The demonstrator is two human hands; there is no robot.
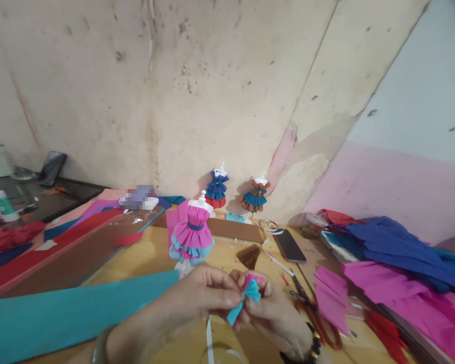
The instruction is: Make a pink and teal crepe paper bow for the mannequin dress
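Both hands meet low in the middle of the view, pinching a small bow of pleated turquoise and pink crepe paper (252, 290). My left hand (212, 288) grips its pinched middle between thumb and fingers. From the other side, my right hand (269, 306) holds its pink and turquoise folds. Fingertips hide part of the bow. Just behind the hands stands a miniature white dress form wearing a pink ruffled dress (192, 227), with a dark blue waistband and turquoise hem. A narrow white ribbon (209, 338) lies below the hands.
Two more dressed forms, one blue (217, 189) and one brown (256, 196), stand by the wall. Scissors (314, 308), a phone (290, 245) and a brown tassel-like bundle (249, 256) lie to the right. Turquoise paper (79, 308) stretches left; pink paper (409, 298) is piled right.
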